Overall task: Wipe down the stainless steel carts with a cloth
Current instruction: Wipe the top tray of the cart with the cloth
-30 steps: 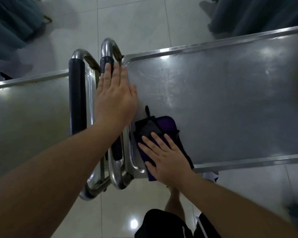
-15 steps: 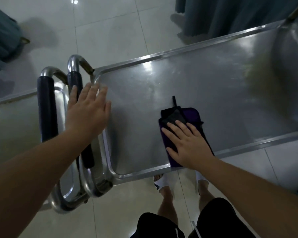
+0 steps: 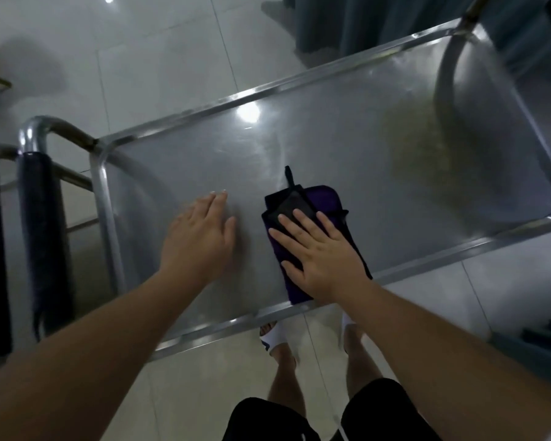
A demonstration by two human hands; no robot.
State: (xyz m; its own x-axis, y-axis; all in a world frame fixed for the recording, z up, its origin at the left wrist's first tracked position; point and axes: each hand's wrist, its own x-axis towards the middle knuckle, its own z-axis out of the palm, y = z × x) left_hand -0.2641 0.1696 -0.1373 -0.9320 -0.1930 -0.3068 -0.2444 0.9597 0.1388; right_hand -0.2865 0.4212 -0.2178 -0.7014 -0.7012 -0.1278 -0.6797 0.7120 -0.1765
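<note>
The right hand (image 3: 323,254) hides much of the cloth (image 3: 312,198); the left hand (image 3: 198,240) is blurred.

Cloth (image 3: 312,198) lies on cart (image 3: 331,138), left hand (image 3: 198,240) beside it.

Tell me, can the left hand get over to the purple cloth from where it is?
Probably yes. The left hand lies flat on the cart top, just beside the purple cloth, with only bare steel between them. The right hand already presses on the cloth, so only its far end is free.

Head cam, looking steeply down, close over cart top (image 3: 331,148), both forearms in frame
</note>
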